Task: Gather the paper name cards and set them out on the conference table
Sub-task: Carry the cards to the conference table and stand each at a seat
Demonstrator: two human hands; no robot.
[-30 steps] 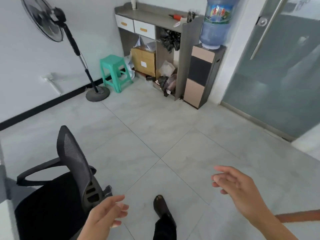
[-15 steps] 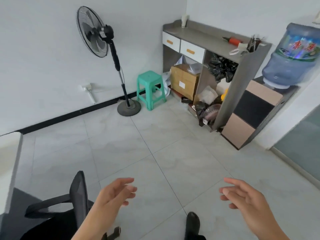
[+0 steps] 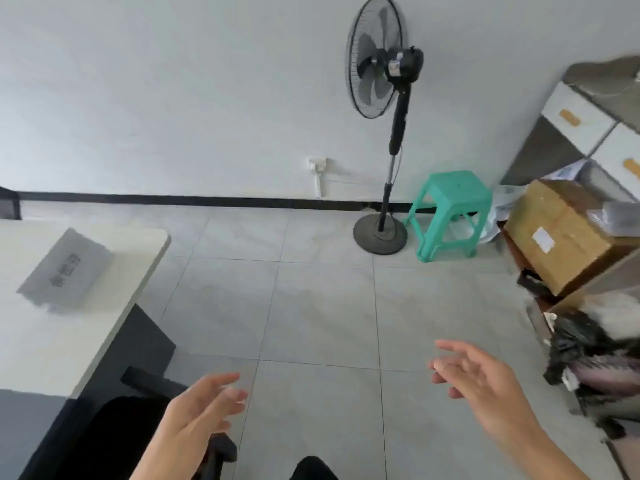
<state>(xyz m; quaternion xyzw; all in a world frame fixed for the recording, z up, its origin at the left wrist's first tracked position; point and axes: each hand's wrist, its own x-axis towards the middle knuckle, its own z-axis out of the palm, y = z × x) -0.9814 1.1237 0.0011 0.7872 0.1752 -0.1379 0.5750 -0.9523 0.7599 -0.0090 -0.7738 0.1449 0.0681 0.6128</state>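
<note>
A grey paper name card [image 3: 65, 270] with dark characters stands on the white conference table [image 3: 114, 306] at the left edge of the view. My left hand [image 3: 197, 415] hovers low in the middle, fingers apart, holding nothing, over a black office chair [image 3: 114, 434]. My right hand [image 3: 485, 386] is raised at the lower right, fingers spread and empty. Both hands are well to the right of the card and apart from it.
A black standing fan [image 3: 384, 133] and a teal plastic stool [image 3: 450, 213] stand by the far wall. At the right are a grey shelf unit [image 3: 588, 116], a cardboard box [image 3: 557, 237] and dark bags [image 3: 595, 368]. Grey floor tiles lie between.
The view has swung left: the water dispenser and glass door left the frame, and the table with the name card came in at the left. Both hands stay empty and raised.
</note>
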